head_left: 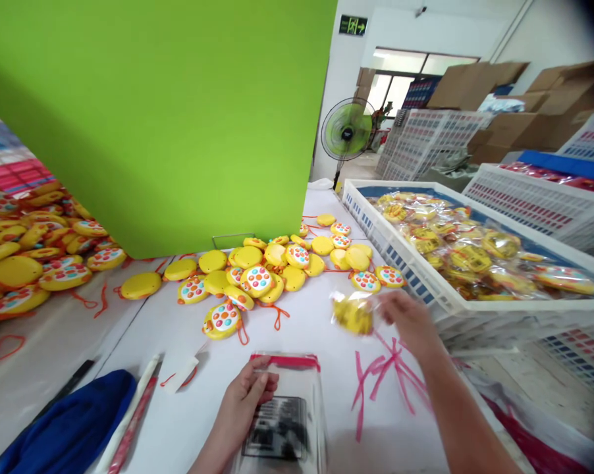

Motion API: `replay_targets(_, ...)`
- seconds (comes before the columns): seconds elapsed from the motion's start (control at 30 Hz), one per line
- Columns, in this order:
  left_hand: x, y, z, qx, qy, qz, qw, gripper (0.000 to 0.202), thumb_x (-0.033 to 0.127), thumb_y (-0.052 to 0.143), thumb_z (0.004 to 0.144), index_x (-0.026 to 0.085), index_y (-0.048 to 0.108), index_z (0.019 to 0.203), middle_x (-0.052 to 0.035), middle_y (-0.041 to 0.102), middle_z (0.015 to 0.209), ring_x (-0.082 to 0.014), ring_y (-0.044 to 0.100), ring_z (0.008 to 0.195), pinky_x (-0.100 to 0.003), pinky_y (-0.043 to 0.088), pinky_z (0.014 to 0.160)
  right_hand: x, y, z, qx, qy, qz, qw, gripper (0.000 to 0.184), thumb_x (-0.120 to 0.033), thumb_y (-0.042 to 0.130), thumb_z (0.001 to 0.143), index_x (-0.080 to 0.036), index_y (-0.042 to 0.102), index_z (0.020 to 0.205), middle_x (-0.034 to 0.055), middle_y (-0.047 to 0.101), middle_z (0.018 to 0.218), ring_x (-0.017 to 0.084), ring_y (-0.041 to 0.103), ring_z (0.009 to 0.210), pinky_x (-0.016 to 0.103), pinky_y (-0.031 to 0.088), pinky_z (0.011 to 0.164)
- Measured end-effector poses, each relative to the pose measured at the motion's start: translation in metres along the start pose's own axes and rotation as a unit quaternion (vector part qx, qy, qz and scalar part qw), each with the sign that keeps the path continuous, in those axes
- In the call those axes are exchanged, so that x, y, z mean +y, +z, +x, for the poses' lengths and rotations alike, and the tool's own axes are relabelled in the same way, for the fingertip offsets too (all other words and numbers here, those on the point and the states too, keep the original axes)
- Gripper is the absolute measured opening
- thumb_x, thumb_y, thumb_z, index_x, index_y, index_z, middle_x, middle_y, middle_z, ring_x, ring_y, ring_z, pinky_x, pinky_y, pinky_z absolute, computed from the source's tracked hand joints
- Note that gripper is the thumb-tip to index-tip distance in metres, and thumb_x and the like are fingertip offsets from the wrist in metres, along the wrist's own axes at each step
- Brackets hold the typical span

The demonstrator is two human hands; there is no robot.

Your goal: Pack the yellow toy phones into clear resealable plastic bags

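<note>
My right hand, smeared by motion, pinches the corner of a clear bag with a yellow toy inside, held above the table near the white crate. My left hand lies over a stack of clear plastic bags with a red top strip and black print. Its fingers are curled and the thumb is pressed against them; whether a bag is caught between them I cannot make out. Beyond both hands lies a loose pile of yellow toys with coloured dots and orange cords. Pink strips lie below my right hand.
A white crate of bagged yellow toys stands at the right. A green panel rises behind the pile. More yellow toys are heaped at the left. Blue cloth and a white stick lie at the front left.
</note>
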State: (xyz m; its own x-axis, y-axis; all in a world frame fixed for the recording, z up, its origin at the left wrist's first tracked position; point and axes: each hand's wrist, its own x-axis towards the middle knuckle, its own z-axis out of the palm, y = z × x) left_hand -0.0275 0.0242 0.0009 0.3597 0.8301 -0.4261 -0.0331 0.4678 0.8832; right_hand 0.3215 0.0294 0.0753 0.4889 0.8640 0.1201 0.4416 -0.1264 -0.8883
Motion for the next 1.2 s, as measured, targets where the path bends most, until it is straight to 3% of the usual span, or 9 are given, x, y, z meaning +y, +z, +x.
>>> replay_targets(0.07, -0.002, 0.0, 0.001, -0.002, 0.001, 0.006, 1.0, 0.053, 0.054, 0.063, 0.079, 0.018, 0.053, 0.116, -0.0088, 0.07, 0.099, -0.0215, 0.064, 0.093, -0.035, 0.049, 0.086, 0.002, -0.021, 0.03, 0.213, -0.077, 0.027, 0.974, 0.035, -0.046, 0.055, 0.084, -0.016, 0.064, 0.1, 0.0029, 0.066, 0.073, 0.016, 0.06, 0.063, 0.029, 0.05, 0.061)
replay_targets(0.13, -0.002, 0.0, 0.002, 0.0, 0.003, 0.016, 1.0, 0.051, 0.055, 0.062, 0.08, 0.018, 0.054, 0.114, -0.009, 0.07, 0.099, -0.0217, 0.064, 0.094, -0.035, 0.049, 0.086, 0.008, -0.029, 0.058, 0.274, -0.127, 0.001, 0.953, 0.044, -0.047, 0.048, 0.088, -0.016, 0.057, 0.118, 0.0092, 0.069, 0.096, 0.021, 0.065, 0.083, 0.037, 0.052, 0.076)
replay_targets(0.27, -0.003, 0.001, 0.001, 0.009, 0.001, 0.033, 0.999, 0.053, 0.059, 0.06, 0.079, 0.018, 0.057, 0.112, -0.0089, 0.07, 0.098, -0.0226, 0.064, 0.095, -0.035, 0.049, 0.086, 0.035, -0.012, 0.105, 0.153, -0.069, -0.246, 0.955, 0.047, -0.043, 0.041, 0.089, -0.012, 0.059, 0.121, 0.0174, 0.062, 0.12, 0.028, 0.054, 0.116, 0.045, 0.042, 0.097)
replay_targets(0.37, -0.005, 0.001, 0.001, 0.018, -0.008, 0.027, 0.999, 0.057, 0.063, 0.063, 0.074, 0.018, 0.059, 0.11, -0.0083, 0.071, 0.097, -0.0229, 0.065, 0.095, -0.035, 0.05, 0.086, 0.057, 0.008, 0.12, 0.125, 0.007, -0.32, 0.939, 0.05, -0.045, 0.045, 0.086, -0.009, 0.063, 0.116, 0.0229, 0.057, 0.125, 0.037, 0.044, 0.124, 0.056, 0.035, 0.099)
replay_targets(0.5, -0.007, -0.001, 0.005, 0.022, -0.009, 0.047, 0.999, 0.056, 0.063, 0.065, 0.07, 0.019, 0.063, 0.104, -0.0087, 0.071, 0.1, -0.0236, 0.066, 0.093, -0.034, 0.052, 0.084, 0.075, 0.031, 0.102, 0.096, 0.067, -0.386, 0.915, 0.053, -0.05, 0.049, 0.085, -0.019, 0.059, 0.126, 0.0179, 0.045, 0.14, 0.042, 0.033, 0.131, 0.061, 0.034, 0.097)
replay_targets(0.63, -0.01, 0.0, 0.008, 0.022, 0.054, 0.177, 0.982, 0.04, 0.052, 0.057, 0.08, 0.022, 0.063, 0.106, -0.0079, 0.068, 0.106, -0.0225, 0.066, 0.089, -0.033, 0.054, 0.081, 0.07, 0.059, 0.053, 0.042, 0.039, -0.428, 0.902, 0.055, -0.047, 0.051, 0.086, -0.022, 0.052, 0.134, 0.0146, 0.036, 0.148, 0.038, 0.028, 0.135, 0.053, 0.032, 0.103)
replay_targets(0.8, -0.006, 0.019, 0.011, 0.041, 0.184, 0.464, 0.865, 0.03, 0.027, 0.046, 0.088, 0.023, 0.061, 0.113, -0.01, 0.059, 0.123, -0.0234, 0.062, 0.104, -0.035, 0.05, 0.089, 0.036, 0.096, -0.019, -0.007, -0.083, -0.446, 0.891, 0.049, -0.048, 0.047, 0.089, -0.027, 0.053, 0.133, 0.0146, 0.041, 0.144, 0.04, 0.036, 0.128, 0.055, 0.037, 0.095)
replay_targets(1.0, 0.0, 0.043, 0.012, 0.063, 0.174, 0.689, 0.701, 0.029, 0.011, 0.048, 0.087, 0.02, 0.061, 0.111, -0.0112, 0.063, 0.11, -0.0271, 0.064, 0.089, -0.036, 0.054, 0.066, -0.003, 0.108, -0.057, -0.093, -0.165, -0.371, 0.909, 0.039, -0.047, 0.049, 0.089, -0.028, 0.06, 0.122, 0.0146, 0.058, 0.119, 0.034, 0.052, 0.103, 0.052, 0.042, 0.085)
replay_targets(1.2, -0.007, 0.041, 0.012, 0.1, 0.266, 0.704, 0.651, 0.016, 0.01, 0.058, 0.083, 0.019, 0.064, 0.094, -0.0079, 0.064, 0.094, -0.0288, 0.059, 0.088, -0.048, 0.049, 0.079, -0.007, 0.098, -0.054, -0.147, -0.239, -0.262, 0.923, 0.039, -0.037, 0.052, 0.089, -0.024, 0.057, 0.126, 0.0118, 0.049, 0.133, 0.03, 0.039, 0.128, 0.048, 0.035, 0.104)
